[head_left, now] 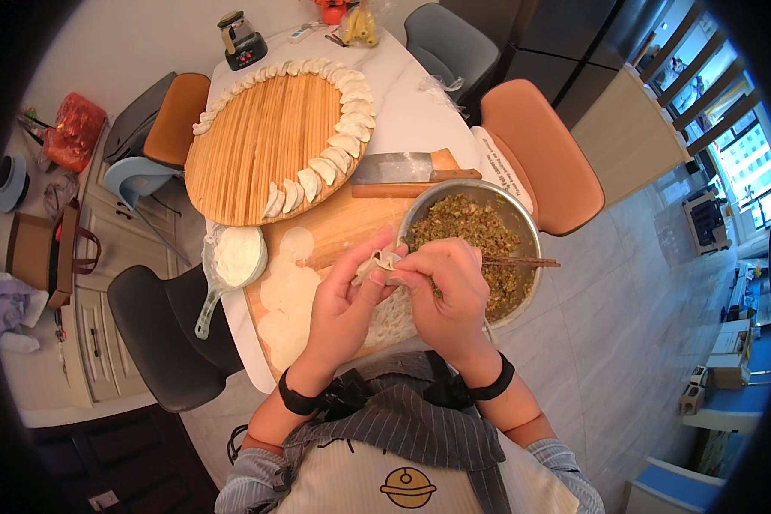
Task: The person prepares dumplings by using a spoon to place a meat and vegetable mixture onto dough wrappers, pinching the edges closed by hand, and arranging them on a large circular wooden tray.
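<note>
Between my two hands is a small dumpling (380, 262), its wrapper pinched together at the edge. My left hand (344, 295) cradles it from the left with the fingers closed round it. From the right, my right hand (445, 287) pinches its rim with thumb and forefinger. Below them, flat round dumpling wrappers (287, 295) lie overlapping on a floury wooden board (338, 250). Beside my right hand stands a steel bowl (533, 224) of chopped green and brown filling (467, 224), with chopsticks (522, 262) laid in it.
A round slatted wooden tray (265, 146) carries finished dumplings (351, 111) along its rim. A cleaver (394, 168) and a wooden rolling pin (391, 191) lie by the bowl. A handled bowl of flour (238, 255) sits left. Chairs (540, 154) surround the table; a glass kettle (240, 38) stands at the back.
</note>
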The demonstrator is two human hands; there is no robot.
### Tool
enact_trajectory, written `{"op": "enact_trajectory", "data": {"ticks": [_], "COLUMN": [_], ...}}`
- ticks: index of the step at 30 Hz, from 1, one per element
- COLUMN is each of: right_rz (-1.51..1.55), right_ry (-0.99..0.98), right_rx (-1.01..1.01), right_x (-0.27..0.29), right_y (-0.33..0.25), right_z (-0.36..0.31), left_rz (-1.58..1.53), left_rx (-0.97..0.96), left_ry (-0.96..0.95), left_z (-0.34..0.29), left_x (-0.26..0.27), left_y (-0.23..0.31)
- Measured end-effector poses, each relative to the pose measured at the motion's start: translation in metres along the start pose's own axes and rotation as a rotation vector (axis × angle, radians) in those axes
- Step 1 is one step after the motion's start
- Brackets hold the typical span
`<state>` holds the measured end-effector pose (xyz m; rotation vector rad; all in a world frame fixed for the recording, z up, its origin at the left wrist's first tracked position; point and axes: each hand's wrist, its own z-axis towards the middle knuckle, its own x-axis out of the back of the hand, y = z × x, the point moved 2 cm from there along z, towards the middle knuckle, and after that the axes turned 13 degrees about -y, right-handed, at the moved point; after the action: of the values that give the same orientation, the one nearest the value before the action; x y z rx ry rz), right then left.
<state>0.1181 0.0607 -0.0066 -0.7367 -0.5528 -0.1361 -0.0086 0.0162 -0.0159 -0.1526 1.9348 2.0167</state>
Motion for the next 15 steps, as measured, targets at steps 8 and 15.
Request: {"op": "enact_trajectory", "data": {"ticks": [8, 15], "right_rz": [0.065, -0.015], "right_ry": [-0.034, -0.065], "right_rx": [-0.041, 0.066], "right_x": [0.0037, 0.0051], "right_y": [-0.0030, 0.0014], "right_z": [0.0025, 0.0022], "left_rz": [0.183, 0.212], "left_rx": [-0.030, -0.008], "left_ry": [-0.043, -0.004], "left_z": [-0.0063, -0.0075], "left_x": [0.0048, 0.0015], "left_y": [-0.0006, 0.0035]}}
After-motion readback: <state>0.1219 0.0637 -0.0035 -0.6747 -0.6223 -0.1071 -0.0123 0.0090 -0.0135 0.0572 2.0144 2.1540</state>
